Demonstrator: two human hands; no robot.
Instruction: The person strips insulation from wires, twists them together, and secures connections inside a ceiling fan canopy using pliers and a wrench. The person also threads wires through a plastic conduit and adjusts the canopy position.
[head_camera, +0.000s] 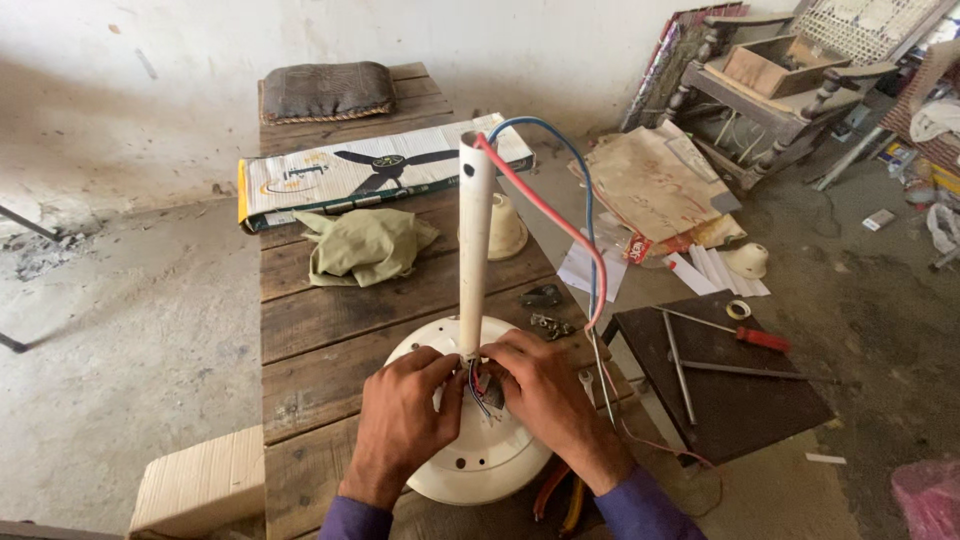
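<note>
Head view, left to right: my left hand (400, 415) pinching wires (478, 385) at rod base, white fan motor (480, 455) on desk (320, 340) edge. Right hand (545, 390) gripping same wires. Risk, I judge: upright rod (475, 240) tipping, wires snagging. Flat fan carton (370, 170) behind, contents unseen.

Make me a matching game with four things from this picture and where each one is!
Things:
1. cushion
2. green cloth
3. screwdriver
4. pliers

Places:
A. on the dark board right of the bench
B. at the far end of the bench
C. at the near edge, by the right hand
D. mid-bench, in front of the long box

Pairs: 1-B, 2-D, 3-A, 4-C
</note>
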